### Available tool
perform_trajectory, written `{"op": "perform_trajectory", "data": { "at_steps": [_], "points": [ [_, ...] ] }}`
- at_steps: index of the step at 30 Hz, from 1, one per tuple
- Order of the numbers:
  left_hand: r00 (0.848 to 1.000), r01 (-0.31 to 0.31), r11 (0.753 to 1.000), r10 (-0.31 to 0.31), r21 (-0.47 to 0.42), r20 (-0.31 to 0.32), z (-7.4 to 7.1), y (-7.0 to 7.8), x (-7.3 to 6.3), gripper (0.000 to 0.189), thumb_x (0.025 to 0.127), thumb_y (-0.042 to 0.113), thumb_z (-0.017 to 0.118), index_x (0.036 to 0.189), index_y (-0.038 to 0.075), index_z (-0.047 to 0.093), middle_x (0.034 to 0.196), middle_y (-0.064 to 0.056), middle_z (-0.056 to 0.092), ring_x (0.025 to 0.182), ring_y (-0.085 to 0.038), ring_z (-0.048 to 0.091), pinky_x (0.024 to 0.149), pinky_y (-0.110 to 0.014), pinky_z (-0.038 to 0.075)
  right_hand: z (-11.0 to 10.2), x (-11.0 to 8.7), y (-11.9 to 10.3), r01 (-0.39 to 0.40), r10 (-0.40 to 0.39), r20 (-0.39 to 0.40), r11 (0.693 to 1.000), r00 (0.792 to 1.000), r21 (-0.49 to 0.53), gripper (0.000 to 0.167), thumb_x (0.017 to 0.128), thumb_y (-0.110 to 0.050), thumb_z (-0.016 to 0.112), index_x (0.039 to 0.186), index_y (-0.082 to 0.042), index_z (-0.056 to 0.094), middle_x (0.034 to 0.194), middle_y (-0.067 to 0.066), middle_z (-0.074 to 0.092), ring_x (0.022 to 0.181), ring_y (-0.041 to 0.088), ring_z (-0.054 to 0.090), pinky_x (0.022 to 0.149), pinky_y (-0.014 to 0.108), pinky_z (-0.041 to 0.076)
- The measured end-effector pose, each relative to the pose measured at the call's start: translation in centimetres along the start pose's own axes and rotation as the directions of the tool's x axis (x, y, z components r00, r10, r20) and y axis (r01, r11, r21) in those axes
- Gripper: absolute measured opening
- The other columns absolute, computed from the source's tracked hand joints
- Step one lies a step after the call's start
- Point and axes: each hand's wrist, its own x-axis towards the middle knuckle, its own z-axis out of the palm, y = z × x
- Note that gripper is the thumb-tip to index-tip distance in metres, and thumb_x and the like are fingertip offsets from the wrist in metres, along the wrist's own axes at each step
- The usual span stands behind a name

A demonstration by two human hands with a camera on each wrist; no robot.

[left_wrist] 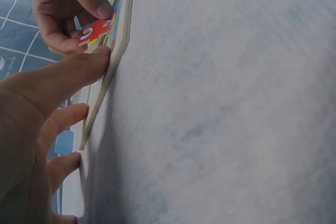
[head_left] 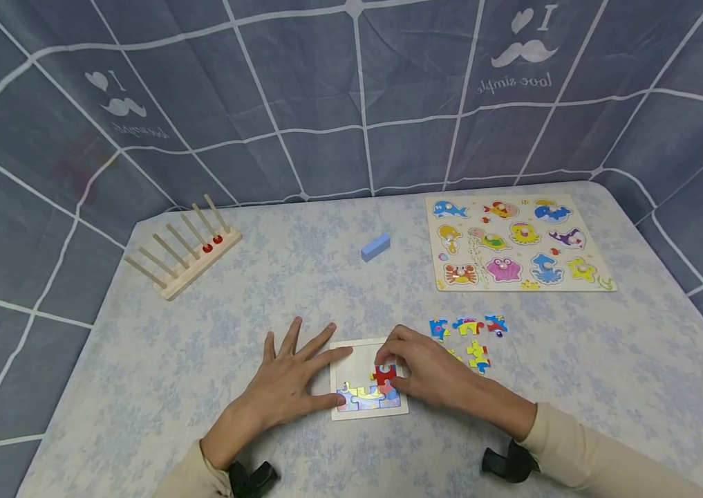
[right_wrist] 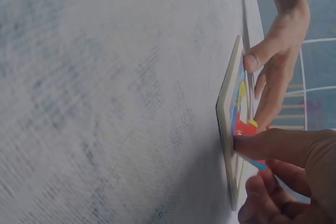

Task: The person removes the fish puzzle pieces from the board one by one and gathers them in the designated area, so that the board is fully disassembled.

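Observation:
A small jigsaw tray with a pale wooden rim lies on the table between both hands. Blue, yellow and pink pieces fill its near row. My right hand pinches a red puzzle piece between thumb and fingers over the tray's right side. In the left wrist view this red piece is tilted, with a white-and-dark spot on it. My left hand lies spread at the tray's left side, its thumb on the near left corner and its index finger on the far left edge.
Several loose puzzle pieces lie right of the tray, some partly behind my right hand. Farther back are a blue block, a sea-animal peg board and a wooden peg rack with red beads. A tiled-pattern curtain borders the table.

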Motion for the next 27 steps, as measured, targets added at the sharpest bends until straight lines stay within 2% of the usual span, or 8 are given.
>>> {"op": "perform_trajectory", "data": {
  "at_steps": [4, 10, 21, 27],
  "points": [
    [1.0, -0.001, 1.0, 0.001, -0.001, -0.004, 0.02, -0.01, -0.03, 0.074, 0.081, 0.072, 0.059, 0.146, 0.04, 0.047, 0.161, 0.003, 0.026, 0.146, -0.049, 0.007, 0.1, -0.081, 0.011, 0.13, 0.06, 0.16, 0.013, -0.016, 0.038, 0.998, 0.999, 0.063, 0.027, 0.079, -0.002, 0.078, 0.098, -0.016, 0.065, 0.09, -0.01, 0.057, 0.081, 0.008, 0.052, 0.073, 0.023, 0.048],
    [1.0, -0.006, 1.0, 0.006, 0.001, -0.013, 0.08, -0.03, -0.02, 0.073, 0.081, 0.072, 0.06, 0.146, 0.04, 0.047, 0.161, 0.002, 0.026, 0.146, -0.049, 0.008, 0.1, -0.081, 0.012, 0.14, 0.2, 0.2, -0.014, 0.001, 0.099, 0.991, 0.995, 0.132, 0.026, 0.081, 0.0, 0.073, 0.098, -0.018, 0.066, 0.086, -0.014, 0.061, 0.079, 0.006, 0.055, 0.071, 0.024, 0.049],
    [1.0, -0.008, 1.0, 0.009, 0.011, -0.014, 0.09, 0.01, 0.03, 0.073, 0.081, 0.072, 0.06, 0.145, 0.039, 0.048, 0.161, 0.002, 0.027, 0.145, -0.049, 0.009, 0.1, -0.081, 0.012, -0.02, 0.14, 0.0, -0.022, 0.014, 0.078, 0.995, 0.997, 0.1, 0.02, 0.081, -0.001, 0.075, 0.095, -0.016, 0.069, 0.083, -0.012, 0.066, 0.074, 0.002, 0.056, 0.066, 0.023, 0.049],
    [1.0, 0.002, 1.0, -0.002, 0.009, -0.003, 0.06, -0.01, -0.02, 0.074, 0.081, 0.073, 0.059, 0.146, 0.04, 0.047, 0.161, 0.003, 0.026, 0.146, -0.048, 0.008, 0.101, -0.081, 0.011, -0.43, -0.14, 0.52, -0.013, -0.003, 0.069, 0.975, 0.998, 0.221, 0.026, 0.083, -0.001, 0.076, 0.1, -0.017, 0.065, 0.088, -0.007, 0.072, 0.075, 0.003, 0.061, 0.068, 0.025, 0.051]
  ]
}}
